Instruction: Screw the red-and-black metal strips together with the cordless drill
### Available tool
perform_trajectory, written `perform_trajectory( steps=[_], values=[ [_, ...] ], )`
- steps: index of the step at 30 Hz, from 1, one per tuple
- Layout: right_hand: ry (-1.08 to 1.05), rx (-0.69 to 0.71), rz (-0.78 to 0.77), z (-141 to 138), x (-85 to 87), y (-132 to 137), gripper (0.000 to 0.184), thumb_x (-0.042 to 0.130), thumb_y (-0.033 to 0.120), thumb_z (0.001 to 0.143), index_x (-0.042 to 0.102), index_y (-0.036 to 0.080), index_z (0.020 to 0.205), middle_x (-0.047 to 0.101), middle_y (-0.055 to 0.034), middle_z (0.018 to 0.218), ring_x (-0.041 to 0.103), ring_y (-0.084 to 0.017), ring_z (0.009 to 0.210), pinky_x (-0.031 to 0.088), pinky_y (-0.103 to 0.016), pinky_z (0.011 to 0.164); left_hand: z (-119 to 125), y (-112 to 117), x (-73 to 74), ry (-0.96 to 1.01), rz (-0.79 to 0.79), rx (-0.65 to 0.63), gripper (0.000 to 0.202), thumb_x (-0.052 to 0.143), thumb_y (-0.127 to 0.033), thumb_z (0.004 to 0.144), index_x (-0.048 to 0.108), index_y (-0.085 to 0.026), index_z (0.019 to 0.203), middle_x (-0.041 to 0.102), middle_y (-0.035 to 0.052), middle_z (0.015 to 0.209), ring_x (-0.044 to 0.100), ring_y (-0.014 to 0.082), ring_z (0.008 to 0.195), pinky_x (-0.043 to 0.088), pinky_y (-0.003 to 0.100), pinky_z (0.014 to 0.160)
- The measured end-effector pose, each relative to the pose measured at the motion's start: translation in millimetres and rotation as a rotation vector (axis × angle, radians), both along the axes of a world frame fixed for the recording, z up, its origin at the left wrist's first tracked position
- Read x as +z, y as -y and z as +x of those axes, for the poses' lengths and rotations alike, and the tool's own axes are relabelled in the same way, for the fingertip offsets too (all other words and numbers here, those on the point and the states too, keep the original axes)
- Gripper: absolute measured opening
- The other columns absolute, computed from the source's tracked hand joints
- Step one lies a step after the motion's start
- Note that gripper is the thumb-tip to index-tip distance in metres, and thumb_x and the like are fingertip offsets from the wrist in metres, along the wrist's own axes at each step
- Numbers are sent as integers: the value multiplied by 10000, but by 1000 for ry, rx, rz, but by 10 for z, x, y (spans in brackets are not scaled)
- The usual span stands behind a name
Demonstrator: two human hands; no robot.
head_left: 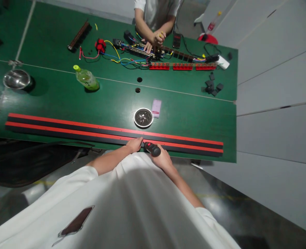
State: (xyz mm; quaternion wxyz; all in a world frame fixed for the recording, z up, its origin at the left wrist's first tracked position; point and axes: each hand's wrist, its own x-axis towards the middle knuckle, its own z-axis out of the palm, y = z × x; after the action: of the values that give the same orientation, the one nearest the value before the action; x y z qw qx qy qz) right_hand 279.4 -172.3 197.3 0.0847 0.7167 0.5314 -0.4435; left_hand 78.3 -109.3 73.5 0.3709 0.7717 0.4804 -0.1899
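A long red and black rail (64, 129) lies along the near edge of the green table (64, 100). My right hand (162, 157) is closed round a black and red electric screwdriver (151, 148) whose tip points at the rail. My left hand (134, 144) rests on the rail just left of the tip, fingers curled together; whether it pinches anything I cannot make out. A small round dish of dark screws (143, 117) stands just beyond the rail, with a small pale card (156, 108) beside it.
A green drink bottle (86, 79) lies on the table, a metal bowl (16, 79) at far left. Across the table another person's hands (154, 39) work at wired red and black rails (182, 65). Small black parts (212, 87) lie at right. Two holes (138, 84) pierce the tabletop.
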Motion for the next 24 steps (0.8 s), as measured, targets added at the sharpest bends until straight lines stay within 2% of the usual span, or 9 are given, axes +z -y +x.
perform_trajectory(
  steps=[6, 13, 18, 24],
  values=[
    [-16, 31, 22, 13, 21, -3, 455, 648, 359, 936, 600, 313, 1387, 796, -102, 1125, 758, -352, 1025, 537, -401, 851, -14, 40, 6, -47, 3, 25, 322, 573, -219, 961, 555, -217, 1282, 729, 156, 1311, 720, 306, 1185, 557, 399, 940],
    [-59, -1, 20, 104, -14, -70, 444, 692, 368, 927, 624, 322, 1363, 789, -79, 1234, 748, -337, 1112, 536, -370, 875, -69, 138, 14, -64, 2, 56, 327, 599, -200, 936, 594, -224, 1262, 721, 148, 1326, 714, 298, 1202, 556, 388, 967],
    [-34, 78, 10, 76, 47, -223, 416, 662, 408, 954, 615, 264, 1342, 785, -124, 1217, 742, -351, 1114, 534, -381, 883, -100, 163, 2, -64, -6, 72, 267, 601, -212, 937, 624, -234, 1202, 730, 124, 1310, 722, 281, 1179, 556, 362, 949],
    [50, 211, 22, -87, 167, -373, 396, 625, 340, 949, 592, 217, 1323, 782, -161, 1158, 746, -377, 1082, 541, -426, 889, -97, 142, -72, -63, -11, 88, 236, 580, -251, 955, 646, -225, 1180, 750, 132, 1260, 729, 293, 1157, 556, 374, 954]
  ],
)
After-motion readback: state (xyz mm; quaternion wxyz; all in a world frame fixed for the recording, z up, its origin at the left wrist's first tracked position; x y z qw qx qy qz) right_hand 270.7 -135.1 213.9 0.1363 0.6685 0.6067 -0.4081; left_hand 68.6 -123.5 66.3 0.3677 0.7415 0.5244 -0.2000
